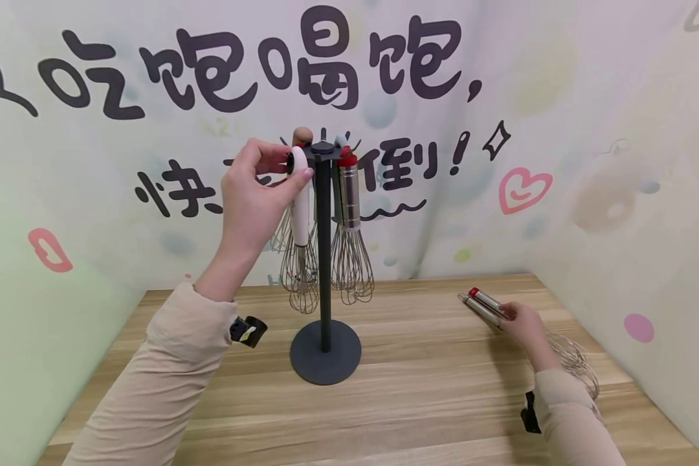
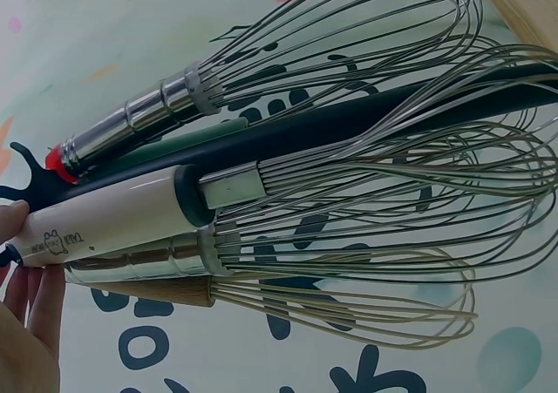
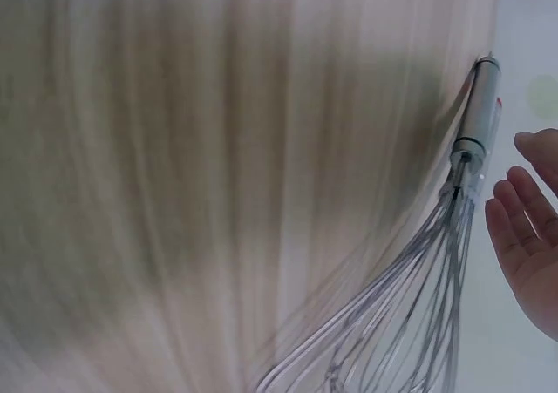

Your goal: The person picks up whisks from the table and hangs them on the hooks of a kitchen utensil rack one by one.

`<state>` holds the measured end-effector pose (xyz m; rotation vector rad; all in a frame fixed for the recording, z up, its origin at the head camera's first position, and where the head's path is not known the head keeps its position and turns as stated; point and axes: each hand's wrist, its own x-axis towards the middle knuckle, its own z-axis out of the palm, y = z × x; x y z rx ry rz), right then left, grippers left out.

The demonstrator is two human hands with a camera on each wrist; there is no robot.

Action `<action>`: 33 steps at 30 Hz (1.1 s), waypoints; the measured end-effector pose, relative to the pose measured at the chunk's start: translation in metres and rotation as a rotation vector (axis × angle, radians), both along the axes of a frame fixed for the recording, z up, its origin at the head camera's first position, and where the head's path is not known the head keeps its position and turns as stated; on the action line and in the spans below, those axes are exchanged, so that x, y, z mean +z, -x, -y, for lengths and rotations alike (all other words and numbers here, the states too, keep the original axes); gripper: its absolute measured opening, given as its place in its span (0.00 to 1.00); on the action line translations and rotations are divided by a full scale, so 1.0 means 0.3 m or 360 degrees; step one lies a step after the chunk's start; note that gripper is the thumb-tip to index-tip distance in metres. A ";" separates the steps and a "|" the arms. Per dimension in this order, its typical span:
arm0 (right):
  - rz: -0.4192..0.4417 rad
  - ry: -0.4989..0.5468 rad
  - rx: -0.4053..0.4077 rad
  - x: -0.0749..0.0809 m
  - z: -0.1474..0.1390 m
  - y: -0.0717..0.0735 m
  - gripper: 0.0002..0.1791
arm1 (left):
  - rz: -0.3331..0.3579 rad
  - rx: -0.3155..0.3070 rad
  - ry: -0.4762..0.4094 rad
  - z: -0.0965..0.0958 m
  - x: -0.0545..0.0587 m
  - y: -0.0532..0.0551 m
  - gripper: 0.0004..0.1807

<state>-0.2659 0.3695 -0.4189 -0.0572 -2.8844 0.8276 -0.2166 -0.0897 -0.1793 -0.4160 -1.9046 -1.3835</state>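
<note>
At the top of a dark grey stand (image 1: 324, 259), my left hand (image 1: 250, 194) pinches the upper end of a white-handled whisk (image 1: 300, 220) between thumb and fingers. The whisk hangs upright against the rack's hooks, wires down; the left wrist view shows its white handle (image 2: 113, 214) beside the pole. Over at the right, two silver-handled whisks lie side by side on the table, one plain (image 1: 482, 312) and one with a red end (image 1: 475, 292). My right hand (image 1: 524, 330) is just over them, and in the right wrist view its fingers (image 3: 523, 223) are loosely spread beside the silver handle (image 3: 479, 105).
Other whisks hang on the stand: one with a silver, red-topped handle (image 1: 349, 194), one with a wooden handle (image 2: 166, 290). The stand's round base (image 1: 326, 369) rests on the wooden table (image 1: 408, 369). A printed wall (image 1: 617, 259) borders the table behind and at the sides.
</note>
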 end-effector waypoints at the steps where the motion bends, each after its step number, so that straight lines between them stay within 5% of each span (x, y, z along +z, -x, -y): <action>1: 0.0011 0.0000 -0.0010 -0.004 -0.003 -0.001 0.21 | 0.0001 -0.0001 0.0000 0.000 0.000 0.000 0.19; 33: -0.0045 -0.0094 0.0012 -0.072 -0.016 -0.006 0.21 | 0.0001 0.0035 0.0025 0.000 0.001 -0.001 0.19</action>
